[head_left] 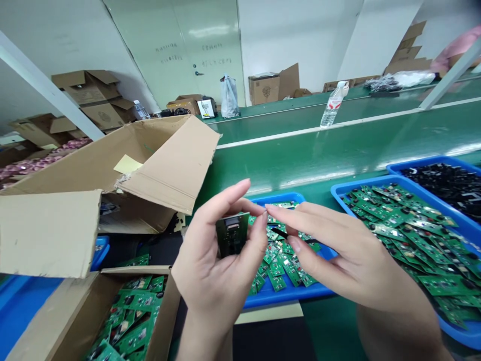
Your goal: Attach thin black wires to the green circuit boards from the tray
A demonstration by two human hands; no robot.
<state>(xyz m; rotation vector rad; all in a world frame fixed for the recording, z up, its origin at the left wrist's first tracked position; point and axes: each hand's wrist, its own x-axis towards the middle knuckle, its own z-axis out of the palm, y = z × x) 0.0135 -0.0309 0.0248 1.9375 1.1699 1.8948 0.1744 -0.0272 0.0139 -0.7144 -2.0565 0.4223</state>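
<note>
- Green circuit board (232, 234): long axis upright, face toward the wearer.
- Left hand (210, 271): gripping its edges.
- Right hand (338, 250): open, just beside it.
- Green conveyor bench (319, 160), blue trays (285, 298).

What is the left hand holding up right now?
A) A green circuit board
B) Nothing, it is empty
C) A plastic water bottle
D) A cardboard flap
A. The left hand grips a dark green circuit board between thumb and fingers, above a blue tray.
</note>
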